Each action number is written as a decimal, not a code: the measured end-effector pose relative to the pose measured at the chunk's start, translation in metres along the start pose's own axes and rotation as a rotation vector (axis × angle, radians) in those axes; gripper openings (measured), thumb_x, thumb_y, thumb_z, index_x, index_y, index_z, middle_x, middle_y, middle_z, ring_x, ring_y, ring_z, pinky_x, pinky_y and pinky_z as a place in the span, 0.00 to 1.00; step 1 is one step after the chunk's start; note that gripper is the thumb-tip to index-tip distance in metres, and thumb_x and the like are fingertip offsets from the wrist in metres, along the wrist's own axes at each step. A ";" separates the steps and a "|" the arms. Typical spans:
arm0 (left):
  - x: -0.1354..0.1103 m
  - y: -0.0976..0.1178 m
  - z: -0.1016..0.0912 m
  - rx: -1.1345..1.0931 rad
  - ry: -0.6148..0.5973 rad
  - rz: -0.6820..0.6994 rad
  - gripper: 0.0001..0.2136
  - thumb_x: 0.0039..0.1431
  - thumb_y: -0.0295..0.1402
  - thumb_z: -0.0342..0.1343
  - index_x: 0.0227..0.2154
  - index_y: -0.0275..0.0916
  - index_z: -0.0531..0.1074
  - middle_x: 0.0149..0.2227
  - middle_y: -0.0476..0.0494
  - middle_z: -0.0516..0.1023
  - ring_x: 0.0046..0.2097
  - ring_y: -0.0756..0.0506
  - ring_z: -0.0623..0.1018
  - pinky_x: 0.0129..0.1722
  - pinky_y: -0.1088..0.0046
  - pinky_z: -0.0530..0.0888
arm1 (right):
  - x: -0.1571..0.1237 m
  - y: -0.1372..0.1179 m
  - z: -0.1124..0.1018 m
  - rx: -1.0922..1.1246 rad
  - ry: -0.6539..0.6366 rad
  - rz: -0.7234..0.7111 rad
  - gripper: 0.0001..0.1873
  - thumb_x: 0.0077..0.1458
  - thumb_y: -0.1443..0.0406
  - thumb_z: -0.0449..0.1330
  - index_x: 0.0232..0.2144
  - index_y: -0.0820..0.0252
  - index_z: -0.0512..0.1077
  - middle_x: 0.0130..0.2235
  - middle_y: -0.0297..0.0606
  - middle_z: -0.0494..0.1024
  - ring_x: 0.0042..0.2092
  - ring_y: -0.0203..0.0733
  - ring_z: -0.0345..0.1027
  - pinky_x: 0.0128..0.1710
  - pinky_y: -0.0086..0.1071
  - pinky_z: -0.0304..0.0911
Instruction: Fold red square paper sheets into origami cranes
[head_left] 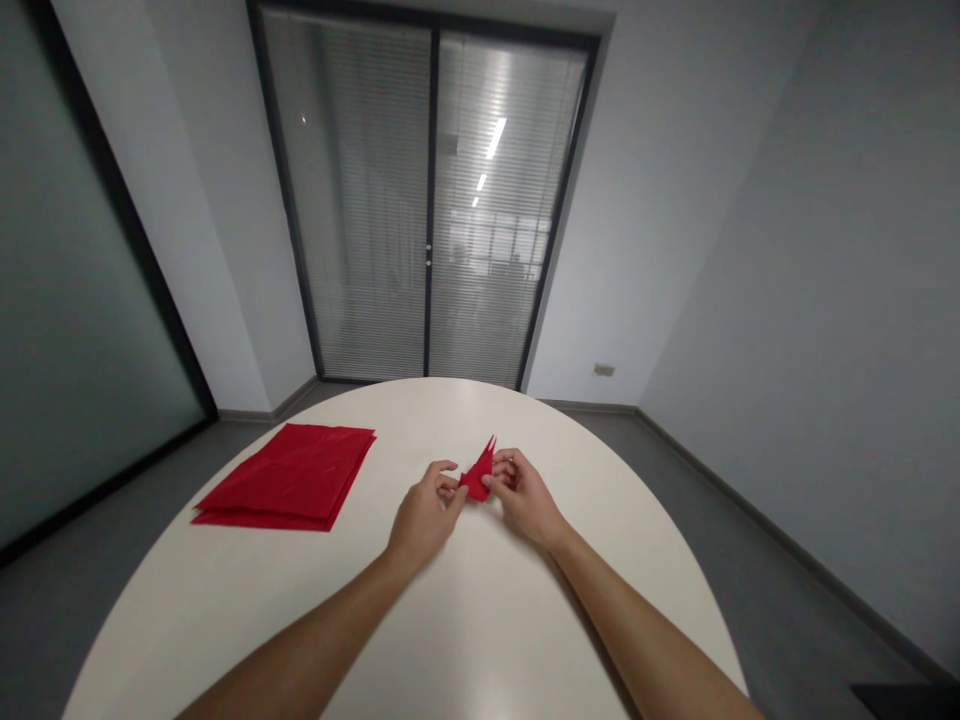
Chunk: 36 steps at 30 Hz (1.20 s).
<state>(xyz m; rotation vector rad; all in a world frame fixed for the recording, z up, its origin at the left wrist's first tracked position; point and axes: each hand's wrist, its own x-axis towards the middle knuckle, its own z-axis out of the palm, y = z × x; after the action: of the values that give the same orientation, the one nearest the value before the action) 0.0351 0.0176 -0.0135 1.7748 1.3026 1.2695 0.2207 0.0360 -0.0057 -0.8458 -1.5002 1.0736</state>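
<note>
A small piece of folded red paper [477, 482] is held between my two hands, just above the middle of the table. Narrow pointed tips stick up from its top, leaning to the right. My left hand [429, 508] pinches its lower left corner between thumb and fingers. On the other side, my right hand [527, 492] grips the right edge, with the thumb on the near face and the fingers behind. Part of the paper's right side is hidden by the right fingers.
A stack of red paper sheets [289, 472] lies on the left of the round white table [480, 620]. Beyond the far edge stand a glass partition with blinds [360, 220] and grey walls. A socket plate [604, 370] sits low on the wall.
</note>
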 end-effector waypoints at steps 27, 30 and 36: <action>0.009 -0.019 0.005 -0.225 0.053 -0.036 0.09 0.56 0.33 0.56 0.39 0.38 0.74 0.35 0.45 0.80 0.35 0.47 0.79 0.38 0.72 0.75 | -0.008 -0.020 -0.007 -0.578 -0.236 -0.301 0.12 0.57 0.72 0.61 0.41 0.54 0.78 0.42 0.39 0.79 0.45 0.44 0.71 0.48 0.38 0.65; 0.009 -0.017 0.004 -0.272 0.009 -0.019 0.11 0.56 0.33 0.55 0.41 0.38 0.76 0.39 0.43 0.81 0.39 0.46 0.80 0.42 0.70 0.75 | -0.007 -0.019 -0.010 -0.543 -0.222 -0.276 0.13 0.59 0.71 0.60 0.42 0.52 0.79 0.40 0.39 0.79 0.43 0.44 0.73 0.46 0.38 0.67; 0.008 -0.016 0.004 -0.259 -0.001 -0.057 0.09 0.55 0.33 0.56 0.37 0.38 0.76 0.35 0.44 0.81 0.35 0.45 0.80 0.38 0.69 0.75 | -0.007 -0.019 -0.011 -0.481 -0.182 -0.274 0.10 0.59 0.67 0.60 0.38 0.52 0.81 0.39 0.41 0.80 0.41 0.44 0.74 0.44 0.38 0.68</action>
<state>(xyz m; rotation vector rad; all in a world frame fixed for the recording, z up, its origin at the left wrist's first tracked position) 0.0333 0.0306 -0.0257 1.5474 1.1233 1.3389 0.2336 0.0255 0.0098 -0.8478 -2.0075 0.6045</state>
